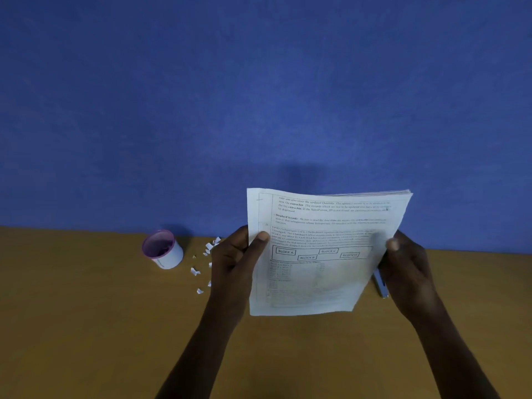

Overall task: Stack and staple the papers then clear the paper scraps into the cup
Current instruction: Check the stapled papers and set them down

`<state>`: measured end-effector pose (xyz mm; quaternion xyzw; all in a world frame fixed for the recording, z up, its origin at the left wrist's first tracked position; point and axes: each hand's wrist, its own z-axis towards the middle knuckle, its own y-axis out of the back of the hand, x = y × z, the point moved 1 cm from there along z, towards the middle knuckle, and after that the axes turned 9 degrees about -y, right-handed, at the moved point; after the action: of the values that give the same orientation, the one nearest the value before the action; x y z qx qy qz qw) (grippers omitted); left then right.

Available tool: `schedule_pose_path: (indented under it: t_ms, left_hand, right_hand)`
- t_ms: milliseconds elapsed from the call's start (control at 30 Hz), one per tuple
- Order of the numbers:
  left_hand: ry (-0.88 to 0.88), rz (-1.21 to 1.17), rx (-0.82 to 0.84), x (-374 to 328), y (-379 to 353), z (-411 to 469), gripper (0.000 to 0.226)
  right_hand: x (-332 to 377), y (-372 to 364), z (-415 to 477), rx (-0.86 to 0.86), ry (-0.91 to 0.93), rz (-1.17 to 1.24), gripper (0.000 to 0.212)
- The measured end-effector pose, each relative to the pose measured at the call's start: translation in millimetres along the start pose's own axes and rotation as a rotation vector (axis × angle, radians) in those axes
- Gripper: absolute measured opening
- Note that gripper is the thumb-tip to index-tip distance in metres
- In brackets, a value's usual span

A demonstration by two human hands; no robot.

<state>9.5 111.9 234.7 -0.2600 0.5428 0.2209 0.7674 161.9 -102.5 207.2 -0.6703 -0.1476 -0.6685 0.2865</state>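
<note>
Desk (86, 326) open front; both hands grip papers (322, 254) edges

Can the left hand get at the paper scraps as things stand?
Probably not yet: the left hand grips the papers together with the right hand. The scraps lie open beside it.

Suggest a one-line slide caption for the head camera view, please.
Both hands, left hand and right hand, hold a stack of printed papers above a wooden table; paper scraps lie beside a cup.
</note>
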Motion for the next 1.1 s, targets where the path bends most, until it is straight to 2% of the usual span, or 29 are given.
schedule_pose_path:
  t_ms: [33,267,467,733,900,1100]
  left_hand:
    - [-0.002,0.001,-0.003,-3.4,-0.1,-1.0,0.025]
    - [-0.006,0.014,0.034,-20.0,6.6,-8.7,0.017]
    - [-0.051,-0.034,-0.065,-51.3,6.0,2.3,0.025]
    - [-0.059,-0.098,-0.110,-64.2,3.1,1.7,0.029]
    - [-0.049,-0.148,-0.144,-70.3,0.6,-4.2,0.017]
    - [-0.005,-0.229,-0.202,-72.3,-2.8,-10.9,0.018]
  right_hand:
    - [4.1,-3.4,-3.8,-0.024,0.005,-0.024,0.023]
    - [16.6,-17.4,-24.8,-0.258,0.052,-0.154,0.020]
    - [22.9,-25.9,-41.4,-0.350,0.045,-0.197,0.018]
    - [33.7,-35.4,-57.7,-0.340,0.060,-0.159,0.017]
    - [37.9,-38.2,-66.2,-0.289,0.060,-0.111,0.018]
    - [38.3,-41.0,-70.9,-0.325,0.030,-0.110,0.019]
